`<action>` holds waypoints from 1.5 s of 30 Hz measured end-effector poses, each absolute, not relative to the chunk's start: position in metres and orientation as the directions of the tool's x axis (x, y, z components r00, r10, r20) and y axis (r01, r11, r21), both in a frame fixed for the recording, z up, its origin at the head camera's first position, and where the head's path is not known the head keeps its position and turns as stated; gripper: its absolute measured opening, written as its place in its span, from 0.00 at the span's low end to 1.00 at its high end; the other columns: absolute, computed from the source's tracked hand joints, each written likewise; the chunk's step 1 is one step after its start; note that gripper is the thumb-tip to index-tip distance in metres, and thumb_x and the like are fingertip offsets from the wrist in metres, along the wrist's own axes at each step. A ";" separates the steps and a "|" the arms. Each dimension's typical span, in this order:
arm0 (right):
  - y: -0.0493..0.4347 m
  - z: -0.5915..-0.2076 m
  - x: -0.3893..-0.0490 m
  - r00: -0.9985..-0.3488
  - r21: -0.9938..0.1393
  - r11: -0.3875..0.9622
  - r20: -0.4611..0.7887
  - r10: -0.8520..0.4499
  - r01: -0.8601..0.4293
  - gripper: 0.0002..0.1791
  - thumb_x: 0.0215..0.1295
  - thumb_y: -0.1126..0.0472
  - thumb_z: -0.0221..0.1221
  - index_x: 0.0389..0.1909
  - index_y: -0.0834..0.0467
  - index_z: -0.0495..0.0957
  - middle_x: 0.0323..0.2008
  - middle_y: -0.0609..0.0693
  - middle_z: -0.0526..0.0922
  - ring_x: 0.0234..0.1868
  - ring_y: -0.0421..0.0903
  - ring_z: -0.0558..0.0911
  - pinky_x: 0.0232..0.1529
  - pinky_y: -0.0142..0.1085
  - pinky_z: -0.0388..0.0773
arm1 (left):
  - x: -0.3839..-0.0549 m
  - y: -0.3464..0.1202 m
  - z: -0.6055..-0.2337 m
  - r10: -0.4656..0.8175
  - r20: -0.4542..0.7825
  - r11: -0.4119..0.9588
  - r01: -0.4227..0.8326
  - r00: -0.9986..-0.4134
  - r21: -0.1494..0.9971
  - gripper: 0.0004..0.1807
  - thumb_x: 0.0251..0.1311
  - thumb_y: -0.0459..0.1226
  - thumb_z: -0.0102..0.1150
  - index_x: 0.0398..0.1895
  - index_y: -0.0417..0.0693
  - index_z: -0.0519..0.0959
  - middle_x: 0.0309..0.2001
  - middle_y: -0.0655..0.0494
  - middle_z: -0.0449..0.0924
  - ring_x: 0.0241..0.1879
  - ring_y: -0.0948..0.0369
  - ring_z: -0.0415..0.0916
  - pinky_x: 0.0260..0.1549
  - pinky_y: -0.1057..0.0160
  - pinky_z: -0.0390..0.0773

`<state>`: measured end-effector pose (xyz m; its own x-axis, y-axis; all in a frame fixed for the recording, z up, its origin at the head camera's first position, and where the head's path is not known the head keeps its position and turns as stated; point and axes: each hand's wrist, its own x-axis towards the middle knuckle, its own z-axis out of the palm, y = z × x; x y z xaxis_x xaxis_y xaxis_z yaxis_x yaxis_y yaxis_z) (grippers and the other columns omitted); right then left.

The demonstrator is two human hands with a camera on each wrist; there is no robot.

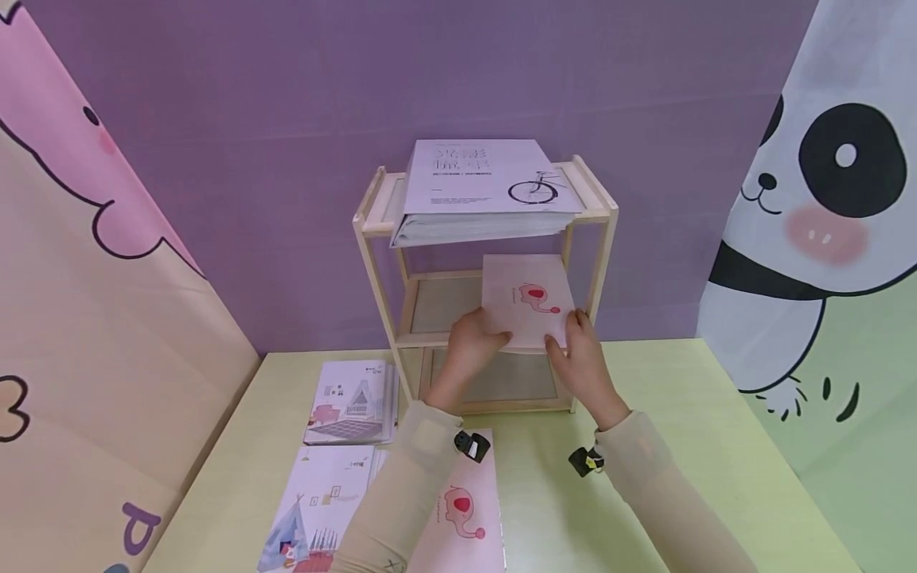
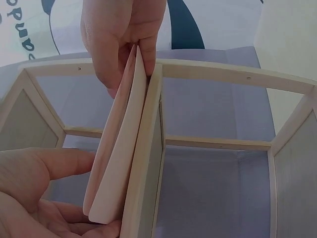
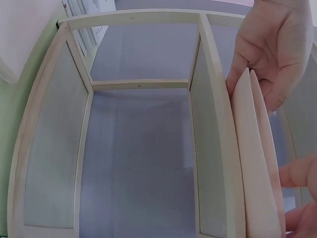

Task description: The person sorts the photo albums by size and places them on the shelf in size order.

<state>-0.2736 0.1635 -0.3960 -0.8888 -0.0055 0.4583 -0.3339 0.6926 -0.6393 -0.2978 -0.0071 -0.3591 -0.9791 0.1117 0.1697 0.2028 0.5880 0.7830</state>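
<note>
A pink booklet [image 1: 526,294] with a red elephant on its cover is over the middle shelf of a small wooden rack [image 1: 392,294]. My left hand [image 1: 473,346] grips its left side near the front, thumb on top. On the right front corner my right hand [image 1: 583,350] pinches it, thumb on the cover too. In the left wrist view the booklet [image 2: 116,148] lies along the shelf board [image 2: 143,168], its edge showing two layers slightly parted. The right wrist view shows those layers of the booklet [image 3: 255,158] close against the board as well.
A thick stack of bicycle-cover notebooks [image 1: 480,183] lies on the rack's top, overhanging its front. On the table [image 1: 645,477], left, are stacks of booklets with tent covers [image 1: 351,398]. Another pink elephant booklet [image 1: 466,509] lies partly under my left forearm. A purple curtain hangs behind.
</note>
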 end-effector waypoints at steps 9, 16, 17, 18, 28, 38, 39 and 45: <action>0.165 -0.400 -0.270 -0.856 -0.574 0.718 0.513 -0.059 -0.393 0.29 0.61 0.66 0.57 0.58 0.80 0.63 0.59 0.77 0.63 0.58 0.70 0.67 0.58 0.58 0.65 | -0.298 -0.006 -0.362 0.122 0.186 0.582 0.222 -0.975 0.782 0.27 0.53 0.34 0.63 0.55 0.28 0.72 0.53 0.36 0.76 0.53 0.44 0.73 0.51 0.47 0.73; 0.168 -0.397 -0.262 -0.855 -0.537 0.743 0.510 -0.091 -0.400 0.29 0.61 0.62 0.59 0.58 0.76 0.66 0.60 0.74 0.65 0.58 0.69 0.68 0.59 0.59 0.64 | -0.299 -0.004 -0.365 0.132 0.216 0.605 0.251 -0.967 0.755 0.25 0.53 0.35 0.63 0.53 0.28 0.73 0.52 0.36 0.77 0.52 0.44 0.74 0.51 0.47 0.74; 0.168 -0.397 -0.262 -0.855 -0.538 0.740 0.510 -0.095 -0.403 0.28 0.61 0.63 0.59 0.58 0.75 0.67 0.60 0.73 0.66 0.58 0.69 0.67 0.59 0.59 0.63 | -0.298 -0.004 -0.365 0.129 0.215 0.609 0.249 -0.968 0.753 0.25 0.53 0.35 0.63 0.53 0.28 0.73 0.52 0.36 0.77 0.52 0.44 0.74 0.51 0.47 0.74; 0.169 -0.397 -0.261 -0.854 -0.537 0.739 0.511 -0.098 -0.406 0.28 0.61 0.63 0.59 0.58 0.74 0.67 0.60 0.73 0.66 0.58 0.69 0.67 0.60 0.60 0.63 | -0.298 -0.004 -0.365 0.128 0.215 0.612 0.247 -0.968 0.751 0.25 0.53 0.35 0.63 0.53 0.28 0.73 0.52 0.36 0.77 0.52 0.44 0.75 0.50 0.47 0.74; 0.171 -0.404 -0.254 -0.849 -0.541 0.739 0.522 -0.078 -0.401 0.29 0.60 0.64 0.60 0.60 0.71 0.67 0.61 0.73 0.65 0.61 0.70 0.64 0.61 0.61 0.59 | -0.297 0.001 -0.365 0.107 0.212 0.666 0.228 -0.971 0.710 0.26 0.54 0.37 0.64 0.52 0.26 0.73 0.49 0.35 0.78 0.48 0.44 0.77 0.45 0.48 0.77; 0.170 -0.412 -0.244 -0.830 -0.533 0.745 0.555 -0.050 -0.402 0.30 0.59 0.64 0.60 0.60 0.74 0.66 0.61 0.73 0.65 0.62 0.69 0.63 0.61 0.59 0.60 | -0.295 0.001 -0.366 0.105 0.220 0.709 0.228 -0.970 0.668 0.26 0.55 0.39 0.63 0.50 0.26 0.74 0.45 0.35 0.79 0.44 0.43 0.77 0.42 0.48 0.77; 0.170 -0.413 -0.244 -0.828 -0.532 0.745 0.558 -0.048 -0.401 0.30 0.59 0.64 0.60 0.60 0.74 0.66 0.62 0.73 0.65 0.62 0.69 0.63 0.62 0.59 0.60 | -0.294 0.001 -0.366 0.105 0.230 0.714 0.234 -0.968 0.660 0.25 0.54 0.39 0.64 0.49 0.26 0.74 0.44 0.35 0.79 0.43 0.43 0.77 0.41 0.49 0.77; 0.171 -0.420 -0.238 -0.807 -0.532 0.733 0.590 -0.038 -0.423 0.31 0.57 0.66 0.60 0.58 0.78 0.65 0.61 0.73 0.65 0.61 0.69 0.63 0.61 0.59 0.61 | -0.290 -0.003 -0.366 0.131 0.287 0.735 0.287 -0.949 0.614 0.22 0.53 0.38 0.64 0.45 0.27 0.76 0.41 0.36 0.81 0.39 0.44 0.78 0.39 0.49 0.76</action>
